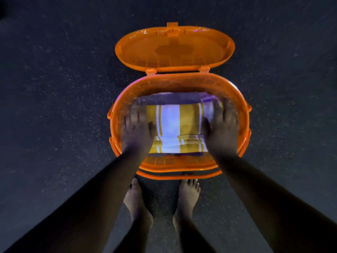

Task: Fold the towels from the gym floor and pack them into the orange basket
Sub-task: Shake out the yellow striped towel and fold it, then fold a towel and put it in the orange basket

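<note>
Both flat hands, left hand [136,128] and right hand [221,125], press striped terry towel [173,123] (folded) into slatted oval basket [179,162].

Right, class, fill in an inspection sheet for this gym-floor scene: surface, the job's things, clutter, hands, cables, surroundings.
Surface: dark speckled floor, dimly lit.
Job's things: orange basket on the floor, its hinged lid open and tipped away from the person; a folded yellow-and-white striped towel lies on top inside, with a darker folded towel showing behind it.
Clutter: nothing seen.
Hands: left hand and right hand lie on the striped towel's two ends; both are blurred, so the grip is unclear.
Cables: nothing seen.
Surroundings: the person's bare feet stand just before the basket; no loose towels in view.
</note>
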The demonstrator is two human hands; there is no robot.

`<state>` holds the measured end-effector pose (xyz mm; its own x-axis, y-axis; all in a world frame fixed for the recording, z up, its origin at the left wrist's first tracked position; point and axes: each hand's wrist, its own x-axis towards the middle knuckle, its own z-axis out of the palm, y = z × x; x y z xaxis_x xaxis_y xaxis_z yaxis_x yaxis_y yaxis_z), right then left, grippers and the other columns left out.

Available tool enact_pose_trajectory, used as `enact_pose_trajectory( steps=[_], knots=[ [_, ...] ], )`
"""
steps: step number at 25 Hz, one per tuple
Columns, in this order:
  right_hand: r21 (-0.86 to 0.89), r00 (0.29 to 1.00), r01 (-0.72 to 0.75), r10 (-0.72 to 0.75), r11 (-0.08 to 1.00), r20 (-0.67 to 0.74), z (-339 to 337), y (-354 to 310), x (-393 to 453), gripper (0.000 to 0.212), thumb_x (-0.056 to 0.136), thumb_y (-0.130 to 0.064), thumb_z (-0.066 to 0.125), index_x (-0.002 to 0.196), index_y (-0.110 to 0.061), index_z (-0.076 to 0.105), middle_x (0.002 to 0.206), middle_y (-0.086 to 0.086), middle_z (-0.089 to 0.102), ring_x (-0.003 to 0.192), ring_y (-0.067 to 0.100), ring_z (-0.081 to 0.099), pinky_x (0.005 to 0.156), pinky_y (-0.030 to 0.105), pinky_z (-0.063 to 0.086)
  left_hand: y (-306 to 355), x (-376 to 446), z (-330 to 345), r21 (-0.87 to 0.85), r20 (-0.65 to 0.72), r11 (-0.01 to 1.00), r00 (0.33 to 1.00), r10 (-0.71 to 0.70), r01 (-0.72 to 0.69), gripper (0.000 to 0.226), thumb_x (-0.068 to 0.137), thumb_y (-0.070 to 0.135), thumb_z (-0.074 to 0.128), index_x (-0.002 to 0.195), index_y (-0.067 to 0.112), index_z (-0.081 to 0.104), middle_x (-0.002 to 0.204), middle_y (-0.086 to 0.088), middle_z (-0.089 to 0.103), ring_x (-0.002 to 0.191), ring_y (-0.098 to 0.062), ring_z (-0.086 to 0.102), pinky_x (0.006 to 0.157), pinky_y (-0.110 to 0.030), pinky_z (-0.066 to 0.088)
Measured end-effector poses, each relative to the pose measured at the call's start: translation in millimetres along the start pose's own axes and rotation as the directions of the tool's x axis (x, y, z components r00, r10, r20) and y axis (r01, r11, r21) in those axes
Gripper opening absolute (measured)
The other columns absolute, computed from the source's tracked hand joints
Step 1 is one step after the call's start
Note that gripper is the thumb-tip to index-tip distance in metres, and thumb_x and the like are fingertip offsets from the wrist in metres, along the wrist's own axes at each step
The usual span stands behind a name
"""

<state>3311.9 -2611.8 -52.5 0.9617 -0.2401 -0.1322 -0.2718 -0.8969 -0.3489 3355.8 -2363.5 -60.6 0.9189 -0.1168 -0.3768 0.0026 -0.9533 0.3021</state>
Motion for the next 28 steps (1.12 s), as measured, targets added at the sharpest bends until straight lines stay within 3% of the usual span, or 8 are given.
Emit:
enact_pose_trajectory(
  steps=[2, 3, 5, 12, 17, 21, 24, 28],
  knots=[
    [-0.124, 0.973, 0.199, -0.18, 0.972, 0.146, 13.1, -23.0, -4.9, 0.076, 0.098, -0.064, 0.043, 0.16, -0.022, 0.029, 0.165, 0.02, 0.026, 0.153, 0.041, 0.021, 0.12, 0.067, 0.013, 11.0, -3.0, 10.8, 0.17, 0.046, 0.941, 0.957, 0.288, -0.292, 0.074, 0.101, 0.054, 0.04, 0.161, 0.014, 0.021, 0.168, -0.017, 0.016, 0.155, -0.037, 0.014, 0.123, -0.059, 0.016],
    [-0.178, 0.953, 0.23, -0.185, 0.957, 0.24, 23.7, -27.2, -6.2, 0.084, 0.095, -0.074, 0.037, 0.162, -0.026, 0.024, 0.167, 0.019, 0.021, 0.155, 0.042, 0.015, 0.118, 0.073, 0.009, 12.3, -1.9, 19.1, 0.226, 0.107, 0.906, 0.934, 0.341, -0.357, 0.079, 0.1, 0.063, 0.033, 0.162, 0.016, 0.019, 0.169, -0.015, 0.012, 0.156, -0.035, 0.011, 0.124, -0.059, 0.013],
    [-0.243, 0.93, 0.226, -0.135, 0.943, 0.343, 46.1, -19.2, -5.4, 0.095, 0.086, -0.086, 0.029, 0.163, -0.033, 0.014, 0.169, 0.018, 0.012, 0.155, 0.045, 0.007, 0.111, 0.081, 0.009, 4.8, 3.6, 39.8, 0.283, 0.168, 0.883, 0.926, 0.339, -0.375, 0.088, 0.096, 0.073, 0.026, 0.163, 0.019, 0.012, 0.171, -0.013, 0.004, 0.157, -0.033, 0.006, 0.124, -0.058, 0.008],
    [-0.301, 0.918, 0.249, -0.125, 0.921, 0.378, 99.1, 15.1, 6.0, 0.105, 0.075, -0.098, 0.019, 0.162, -0.041, 0.001, 0.17, 0.015, 0.006, 0.154, 0.049, 0.006, 0.1, 0.089, 0.015, -19.1, 17.4, 94.9, 0.311, 0.086, 0.863, 0.916, 0.391, -0.398, 0.091, 0.094, 0.077, 0.03, 0.164, 0.022, 0.009, 0.171, -0.011, 0.002, 0.158, -0.031, 0.002, 0.125, -0.058, 0.005],
    [-0.274, 0.891, 0.225, -0.083, 0.935, 0.446, 59.9, -1.6, -3.3, 0.102, 0.08, -0.09, 0.03, 0.162, -0.038, 0.0, 0.171, 0.012, 0.0, 0.156, 0.044, 0.002, 0.106, 0.084, 0.009, -1.7, 2.3, 51.5, 0.263, 0.226, 0.892, 0.922, 0.315, -0.369, 0.094, 0.092, 0.077, 0.03, 0.164, 0.021, 0.003, 0.171, -0.011, -0.006, 0.158, -0.03, -0.005, 0.126, -0.056, 0.002],
    [-0.197, 0.817, 0.043, 0.079, 0.979, 0.572, -7.9, -26.9, -14.6, 0.086, 0.091, -0.079, 0.019, 0.163, -0.033, 0.007, 0.172, 0.006, 0.002, 0.158, 0.033, -0.004, 0.121, 0.069, 0.007, 18.4, -25.6, -16.1, 0.177, 0.44, 0.958, 0.889, 0.13, -0.228, 0.092, 0.094, 0.075, 0.028, 0.161, 0.025, -0.01, 0.171, -0.003, -0.013, 0.158, -0.022, -0.009, 0.125, -0.051, 0.0],
    [-0.151, 0.763, -0.048, 0.134, 0.987, 0.633, -79.8, -56.4, -27.1, 0.079, 0.098, -0.072, 0.026, 0.163, -0.03, 0.012, 0.172, 0.006, 0.007, 0.158, 0.029, 0.001, 0.124, 0.058, 0.01, 39.2, -60.6, -89.9, 0.135, 0.491, 0.982, 0.87, 0.047, -0.13, 0.089, 0.095, 0.073, 0.035, 0.162, 0.029, -0.002, 0.171, 0.0, -0.009, 0.158, -0.022, -0.002, 0.125, -0.05, 0.005],
    [-0.134, 0.746, -0.014, 0.099, 0.991, 0.658, -194.3, -114.3, -50.8, 0.075, 0.101, -0.068, 0.028, 0.163, -0.028, 0.018, 0.171, 0.007, 0.012, 0.157, 0.031, 0.008, 0.124, 0.054, 0.018, 67.3, -121.6, -209.1, 0.142, 0.493, 0.99, 0.866, -0.079, 0.009, 0.09, 0.093, 0.074, 0.041, 0.163, 0.027, 0.007, 0.172, -0.002, 0.003, 0.157, -0.024, 0.009, 0.124, -0.048, 0.014]
  ],
)
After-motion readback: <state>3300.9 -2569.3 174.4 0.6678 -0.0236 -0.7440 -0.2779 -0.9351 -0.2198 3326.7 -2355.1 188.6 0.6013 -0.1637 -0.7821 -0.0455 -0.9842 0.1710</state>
